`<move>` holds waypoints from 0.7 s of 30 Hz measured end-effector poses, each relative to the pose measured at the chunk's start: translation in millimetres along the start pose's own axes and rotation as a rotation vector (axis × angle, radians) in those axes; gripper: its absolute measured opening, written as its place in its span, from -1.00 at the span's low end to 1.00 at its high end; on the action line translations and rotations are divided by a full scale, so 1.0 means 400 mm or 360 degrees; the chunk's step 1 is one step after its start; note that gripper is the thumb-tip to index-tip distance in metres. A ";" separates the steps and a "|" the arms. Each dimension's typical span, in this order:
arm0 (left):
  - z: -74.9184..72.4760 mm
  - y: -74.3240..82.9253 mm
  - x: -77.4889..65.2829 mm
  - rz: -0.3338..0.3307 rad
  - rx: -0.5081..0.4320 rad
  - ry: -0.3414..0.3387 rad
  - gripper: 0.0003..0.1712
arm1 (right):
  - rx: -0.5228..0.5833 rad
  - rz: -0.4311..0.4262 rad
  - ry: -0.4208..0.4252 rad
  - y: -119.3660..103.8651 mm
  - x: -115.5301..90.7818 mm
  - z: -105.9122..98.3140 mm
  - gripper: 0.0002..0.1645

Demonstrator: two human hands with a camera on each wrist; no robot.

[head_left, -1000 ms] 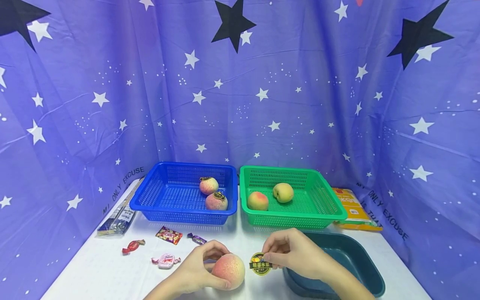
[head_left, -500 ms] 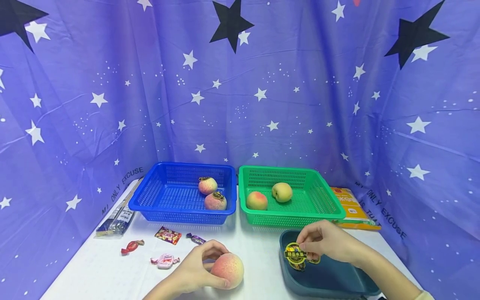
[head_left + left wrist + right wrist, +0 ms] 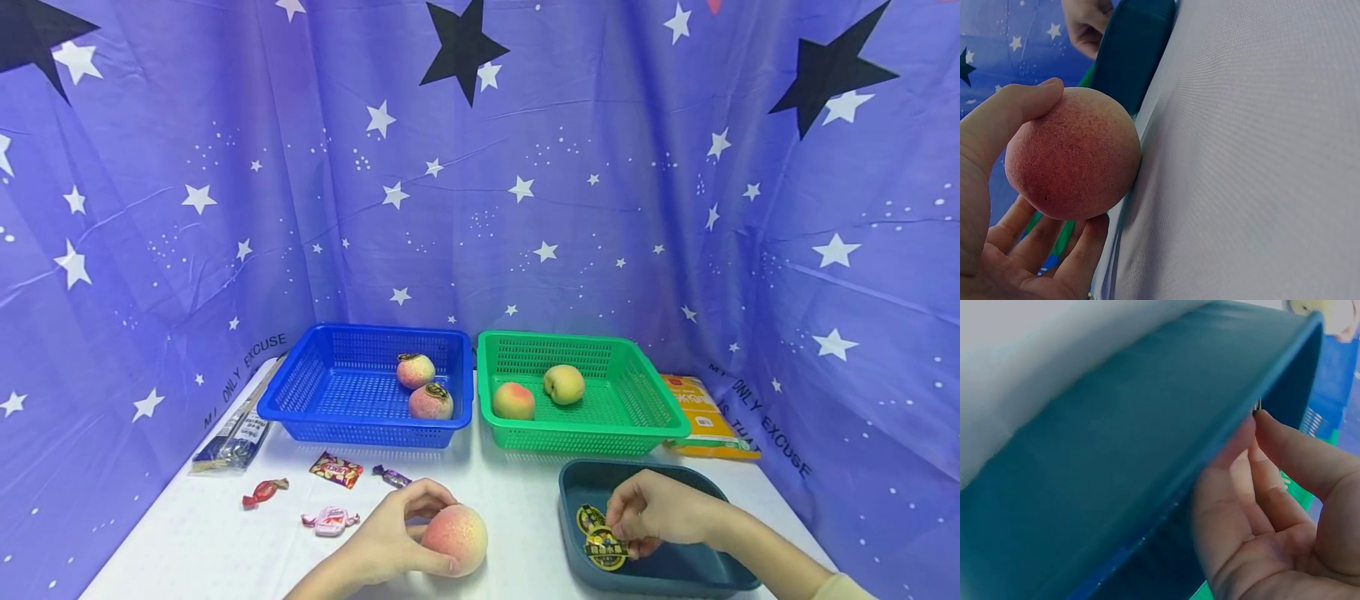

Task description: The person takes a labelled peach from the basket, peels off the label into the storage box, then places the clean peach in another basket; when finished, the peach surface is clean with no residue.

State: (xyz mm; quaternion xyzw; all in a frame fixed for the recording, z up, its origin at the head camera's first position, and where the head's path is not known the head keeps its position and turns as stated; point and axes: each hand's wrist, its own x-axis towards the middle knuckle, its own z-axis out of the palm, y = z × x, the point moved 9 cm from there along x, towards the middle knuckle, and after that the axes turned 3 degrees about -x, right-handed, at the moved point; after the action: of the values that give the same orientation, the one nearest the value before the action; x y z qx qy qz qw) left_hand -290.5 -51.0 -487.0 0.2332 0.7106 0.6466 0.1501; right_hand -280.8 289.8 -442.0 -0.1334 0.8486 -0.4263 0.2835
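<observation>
In the head view my left hand (image 3: pixel 386 537) holds a pink and yellow peach (image 3: pixel 459 540) low over the white table. The left wrist view shows the thumb on top of the peach (image 3: pixel 1079 153) and the fingers under it. My right hand (image 3: pixel 667 510) is inside the dark teal tub (image 3: pixel 697 560), pinching a round black-and-gold fruit label (image 3: pixel 606 552) between thumb and fingertips. Another such label (image 3: pixel 590 518) lies in the tub just behind it. From the right wrist, the tub's wall (image 3: pixel 1147 412) hides most of the pinched label.
Two labelled peaches (image 3: pixel 431 402) sit in a blue basket (image 3: pixel 322 425). A green basket (image 3: pixel 592 439) holds two peaches (image 3: pixel 564 384) with no label showing. Several wrapped candies (image 3: pixel 330 522) lie at left. An orange packet (image 3: pixel 705 417) and a clear plastic packet (image 3: pixel 236 437) flank the baskets.
My right hand has carried the label rightward from beside the peach into the teal tub and lowered it there. The left hand stays on the peach.
</observation>
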 end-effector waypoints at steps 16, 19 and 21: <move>-0.001 -0.002 0.001 0.0003 -0.0021 -0.0009 -0.25 | -0.0280 0.0009 0.0012 -0.041 -0.038 -0.041 -0.91; 0.003 0.000 -0.001 0.0017 0.0000 -0.0041 -0.22 | -0.0197 -0.0076 -0.0020 -0.053 -0.051 -0.065 -0.86; 0.005 0.002 -0.002 0.0027 0.0017 -0.0062 -0.19 | -0.0160 -0.0153 -0.0034 -0.061 -0.056 -0.083 -0.81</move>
State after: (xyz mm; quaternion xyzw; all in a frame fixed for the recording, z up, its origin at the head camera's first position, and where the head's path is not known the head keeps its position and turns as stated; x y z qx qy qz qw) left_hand -288.7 -49.6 -486.6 0.2526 0.7090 0.6393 0.1572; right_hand -282.8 307.1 -398.3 -0.1926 0.8585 -0.3948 0.2646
